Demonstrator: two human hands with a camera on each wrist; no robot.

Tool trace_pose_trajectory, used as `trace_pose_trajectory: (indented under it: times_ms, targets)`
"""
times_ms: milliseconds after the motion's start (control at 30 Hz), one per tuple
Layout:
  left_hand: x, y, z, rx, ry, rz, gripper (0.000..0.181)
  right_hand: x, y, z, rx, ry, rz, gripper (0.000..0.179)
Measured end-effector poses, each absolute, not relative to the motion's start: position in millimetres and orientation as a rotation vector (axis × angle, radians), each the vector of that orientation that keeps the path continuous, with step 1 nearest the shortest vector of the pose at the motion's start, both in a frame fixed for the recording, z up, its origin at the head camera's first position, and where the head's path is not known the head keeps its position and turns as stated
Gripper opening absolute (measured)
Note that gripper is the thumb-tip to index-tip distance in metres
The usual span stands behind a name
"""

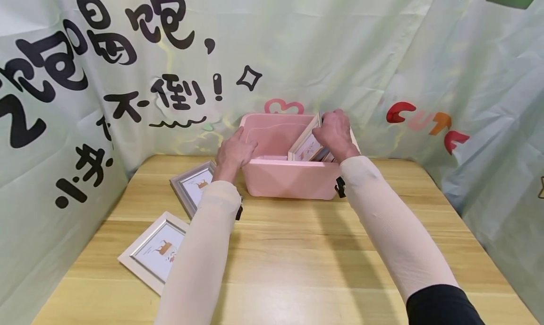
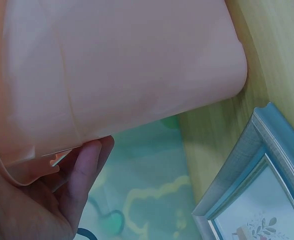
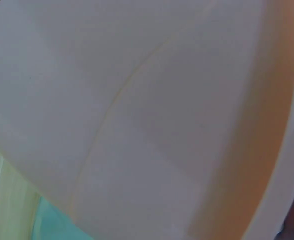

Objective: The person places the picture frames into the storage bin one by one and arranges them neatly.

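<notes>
A pink plastic bin (image 1: 293, 181) stands at the back of the table. My left hand (image 1: 234, 154) grips its left rim; in the left wrist view, that hand's fingers (image 2: 84, 172) curl under the rim by the handle slot. Inside the bin's right half, my right hand (image 1: 336, 135) holds the upper edge of a light-bordered picture frame (image 1: 309, 148), which leans at a tilt. Other frame edges show below it, partly hidden by the hand and the front wall. The bin's outer wall (image 3: 137, 125) fills most of the right wrist view, hiding the right fingers.
Left of the bin lies a grey picture frame (image 1: 182, 185), partly under my left arm. Nearer lies a whitish picture frame (image 1: 144, 249), also partly covered by that arm. A printed curtain (image 1: 331, 51) hangs behind and beside the wooden table (image 1: 289, 259).
</notes>
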State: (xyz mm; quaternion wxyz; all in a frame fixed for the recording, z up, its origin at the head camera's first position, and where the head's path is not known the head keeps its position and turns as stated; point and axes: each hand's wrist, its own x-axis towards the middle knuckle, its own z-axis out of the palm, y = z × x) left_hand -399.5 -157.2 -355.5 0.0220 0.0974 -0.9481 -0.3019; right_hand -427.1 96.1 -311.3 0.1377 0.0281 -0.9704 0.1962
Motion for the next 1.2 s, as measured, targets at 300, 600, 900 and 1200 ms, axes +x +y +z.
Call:
trace_pose_trajectory:
  times_ms: [300,600,900,1200]
  targets:
    - [-398.9,-156.0,-356.9,0.299,-2.947,-0.950,0.074,-423.4,93.2,-313.4,0.097,-2.912,0.390,0.026]
    - [-399.1,-157.8,-355.4,0.294,-2.944,-0.947,0.074,-422.1,89.2,-312.8,0.110,-2.906,0.312,0.031]
    - [-398.9,-157.5,-353.9,0.302,-2.943,-0.976,0.074,-414.5,93.0,-311.1,0.161,-2.848,0.450,0.042]
    - [-398.3,-157.5,-353.0,0.285,-2.953,-0.929,0.073,-396.7,115.2,-319.3,0.207,-2.795,0.605,0.072]
